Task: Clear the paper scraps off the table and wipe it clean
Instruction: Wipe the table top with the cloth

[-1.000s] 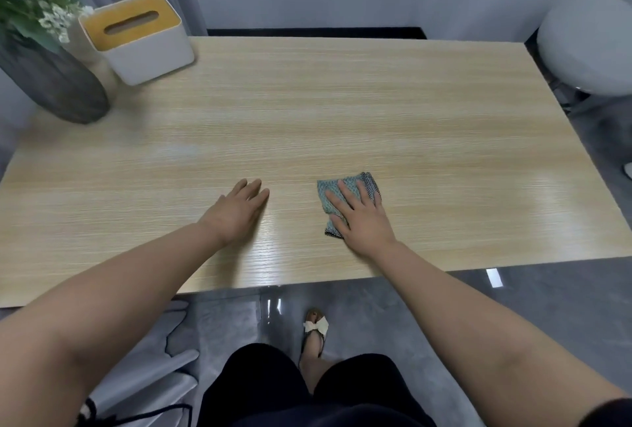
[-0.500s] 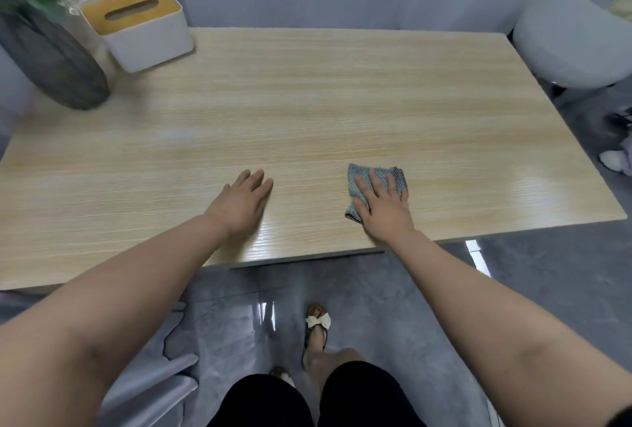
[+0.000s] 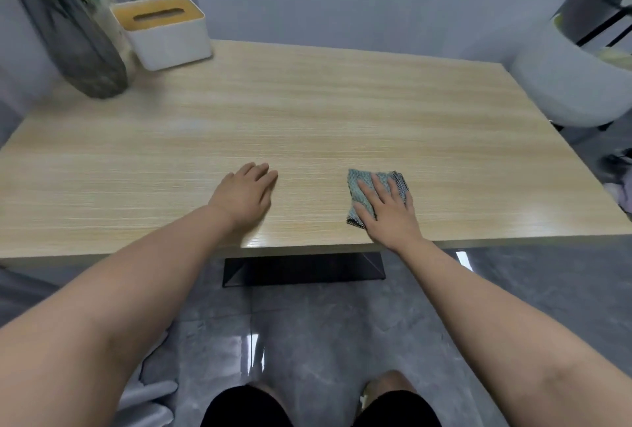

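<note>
Head view: a dark vase [image 3: 80, 50] and tissue box [image 3: 166, 31] stand at the table's [image 3: 342, 112] far left corner. Left hand [image 3: 244, 196] lies flat on bare wood; right hand [image 3: 390, 211], fingers spread, presses the green cloth [image 3: 362, 187] near the front edge.

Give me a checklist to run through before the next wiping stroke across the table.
1. Cloth under the right hand, fingers flat on it: ok.
2. Left hand flat on the table, bracing, holding nothing: ok.
3. Paper scraps on the tabletop: none visible, ok.
4. Path to the far right of the cloth free of objects: ok.
5. Tissue box and vase stand at the far left corner, in the way of a stroke there: not ok.
6. Whether the wood ahead is already clean or damp: cannot tell.
</note>
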Demonstrator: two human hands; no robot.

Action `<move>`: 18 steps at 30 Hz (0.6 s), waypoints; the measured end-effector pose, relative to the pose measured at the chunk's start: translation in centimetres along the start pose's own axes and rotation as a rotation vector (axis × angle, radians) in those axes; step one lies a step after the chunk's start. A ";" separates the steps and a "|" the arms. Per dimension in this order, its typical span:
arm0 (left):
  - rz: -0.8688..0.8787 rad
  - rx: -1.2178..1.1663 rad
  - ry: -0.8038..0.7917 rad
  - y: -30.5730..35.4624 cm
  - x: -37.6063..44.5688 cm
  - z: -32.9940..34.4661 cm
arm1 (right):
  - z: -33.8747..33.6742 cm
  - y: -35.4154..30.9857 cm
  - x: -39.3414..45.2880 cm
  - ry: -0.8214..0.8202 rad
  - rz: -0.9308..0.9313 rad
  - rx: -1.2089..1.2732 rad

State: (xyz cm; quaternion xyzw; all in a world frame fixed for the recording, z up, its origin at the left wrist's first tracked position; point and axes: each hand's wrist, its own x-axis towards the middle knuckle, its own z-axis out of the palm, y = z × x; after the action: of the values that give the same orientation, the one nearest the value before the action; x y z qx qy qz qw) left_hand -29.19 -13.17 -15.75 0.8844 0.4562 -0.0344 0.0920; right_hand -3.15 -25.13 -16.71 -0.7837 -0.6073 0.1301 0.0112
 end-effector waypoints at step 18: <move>-0.178 -0.050 0.221 -0.5 -0.4 1.5 | 2.5 -9.2 1.5 -0.001 -0.482 -0.087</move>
State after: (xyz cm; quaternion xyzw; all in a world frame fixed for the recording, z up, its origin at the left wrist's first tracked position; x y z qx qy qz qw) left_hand -29.78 -13.46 -17.28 0.8362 0.5410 0.0666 0.0600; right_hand -12.06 -21.67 -17.75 -0.6157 -0.7818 0.0978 0.0078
